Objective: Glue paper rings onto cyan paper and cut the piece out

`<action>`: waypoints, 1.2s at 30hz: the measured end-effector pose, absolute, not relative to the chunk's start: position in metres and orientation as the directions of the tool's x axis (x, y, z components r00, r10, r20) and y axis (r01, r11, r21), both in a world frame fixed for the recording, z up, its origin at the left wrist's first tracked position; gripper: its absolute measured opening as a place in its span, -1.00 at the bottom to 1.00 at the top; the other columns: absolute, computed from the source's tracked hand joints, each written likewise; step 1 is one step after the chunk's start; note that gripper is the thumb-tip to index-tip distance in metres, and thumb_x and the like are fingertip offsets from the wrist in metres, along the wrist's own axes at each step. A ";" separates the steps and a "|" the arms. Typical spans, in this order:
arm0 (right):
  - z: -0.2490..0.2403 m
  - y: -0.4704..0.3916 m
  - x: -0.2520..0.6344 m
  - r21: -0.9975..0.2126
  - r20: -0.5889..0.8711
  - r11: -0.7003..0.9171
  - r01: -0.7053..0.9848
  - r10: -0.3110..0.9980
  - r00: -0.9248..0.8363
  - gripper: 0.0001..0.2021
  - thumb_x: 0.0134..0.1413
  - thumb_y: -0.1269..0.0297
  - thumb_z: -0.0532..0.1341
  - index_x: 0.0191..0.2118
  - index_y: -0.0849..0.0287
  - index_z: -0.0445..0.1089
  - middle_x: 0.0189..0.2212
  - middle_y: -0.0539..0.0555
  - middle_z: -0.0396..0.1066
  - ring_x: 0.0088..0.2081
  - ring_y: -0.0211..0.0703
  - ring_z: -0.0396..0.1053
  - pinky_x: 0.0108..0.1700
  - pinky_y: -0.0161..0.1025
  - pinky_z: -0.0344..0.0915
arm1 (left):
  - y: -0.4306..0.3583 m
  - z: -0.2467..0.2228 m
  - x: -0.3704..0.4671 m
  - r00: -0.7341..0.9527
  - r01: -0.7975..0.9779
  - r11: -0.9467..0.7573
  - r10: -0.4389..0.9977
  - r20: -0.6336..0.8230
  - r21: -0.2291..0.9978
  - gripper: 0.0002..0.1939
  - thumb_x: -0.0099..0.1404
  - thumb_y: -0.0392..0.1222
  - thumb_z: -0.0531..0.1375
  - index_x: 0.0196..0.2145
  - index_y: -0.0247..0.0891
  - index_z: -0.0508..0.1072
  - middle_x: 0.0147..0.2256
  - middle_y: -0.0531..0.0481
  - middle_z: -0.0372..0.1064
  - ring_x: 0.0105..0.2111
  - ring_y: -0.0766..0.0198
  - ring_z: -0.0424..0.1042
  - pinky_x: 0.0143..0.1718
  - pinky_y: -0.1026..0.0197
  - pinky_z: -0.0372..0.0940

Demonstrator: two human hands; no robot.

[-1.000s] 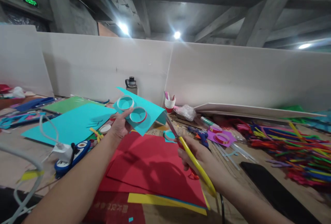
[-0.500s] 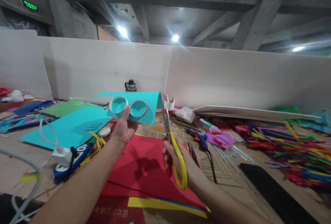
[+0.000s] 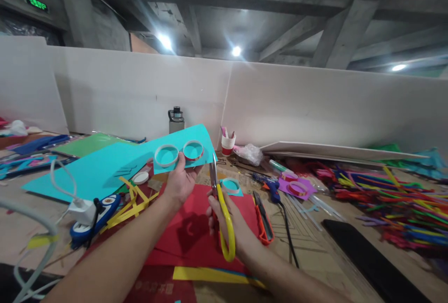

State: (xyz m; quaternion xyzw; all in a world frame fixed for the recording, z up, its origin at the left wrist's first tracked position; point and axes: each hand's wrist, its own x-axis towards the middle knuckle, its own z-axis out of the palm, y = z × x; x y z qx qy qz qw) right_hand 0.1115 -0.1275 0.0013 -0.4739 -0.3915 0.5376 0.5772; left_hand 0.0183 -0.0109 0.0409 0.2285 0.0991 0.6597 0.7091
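Note:
My left hand (image 3: 182,179) pinches the lower edge of a turquoise sheet (image 3: 185,141) that bears two paper rings, the left ring (image 3: 166,155) and the right ring (image 3: 193,150). Yellow-handled scissors (image 3: 226,228) are gripped in my right hand (image 3: 224,216), their blades pointing up at the sheet's right corner. Whether the blades touch the paper is unclear. Behind my right hand, another ring on a small turquoise piece (image 3: 231,185) lies over red paper (image 3: 175,237).
An orange cutter (image 3: 264,219) and a blue glue gun (image 3: 273,191) lie right of the red paper. Farther right are a black phone-like slab (image 3: 371,256) and colourful pipe cleaners (image 3: 395,200). A power strip (image 3: 94,221) sits left; a bottle (image 3: 176,120) stands behind.
The turquoise sheet has tilted and shifted slightly right with my left hand. My right hand and the scissors have moved left and a little down, uncovering the small ringed piece and the cutter.

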 end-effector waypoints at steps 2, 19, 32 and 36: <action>0.003 -0.128 0.112 -0.971 -0.039 -0.010 -0.238 0.992 0.120 -0.48 -0.14 -0.19 0.27 -0.20 0.08 0.19 -0.60 -0.15 0.29 -0.66 -0.35 0.24 -0.65 -0.41 0.19 | -0.012 0.038 0.020 0.116 -0.886 0.033 0.982 0.151 0.463 -0.78 0.36 -0.15 0.12 -0.09 -0.26 0.45 -0.19 -0.06 0.55 -0.16 0.19 0.53 -0.02 0.04 0.41; -0.012 -0.117 0.119 -0.981 0.085 0.100 -0.165 0.992 0.098 -0.56 0.03 -0.17 0.17 -0.17 0.08 0.19 -0.58 -0.17 0.24 -0.69 -0.41 0.16 -0.71 -0.44 0.19 | -0.023 0.036 0.028 0.150 -0.867 0.058 0.977 0.149 0.495 -0.77 0.39 -0.17 0.08 -0.12 -0.29 0.46 -0.24 -0.08 0.56 -0.21 0.22 0.54 -0.01 0.04 0.40; -0.014 -0.116 0.118 -0.978 0.087 0.109 -0.176 0.988 0.127 -0.55 0.01 -0.18 0.18 -0.16 0.08 0.20 -0.59 -0.17 0.24 -0.71 -0.41 0.13 -0.74 -0.45 0.16 | -0.024 0.036 0.029 0.150 -0.875 0.062 0.978 0.147 0.480 -0.77 0.39 -0.18 0.07 -0.11 -0.27 0.46 -0.24 -0.06 0.56 -0.21 0.23 0.54 -0.01 0.06 0.40; -0.012 -0.117 0.117 -0.980 0.071 0.095 -0.177 0.989 0.133 -0.53 0.00 -0.20 0.18 -0.17 0.09 0.21 -0.59 -0.16 0.24 -0.71 -0.41 0.14 -0.74 -0.45 0.16 | -0.024 0.036 0.029 0.140 -0.875 0.051 0.979 0.151 0.482 -0.78 0.39 -0.19 0.07 -0.10 -0.27 0.46 -0.23 -0.06 0.55 -0.20 0.22 0.54 -0.02 0.06 0.40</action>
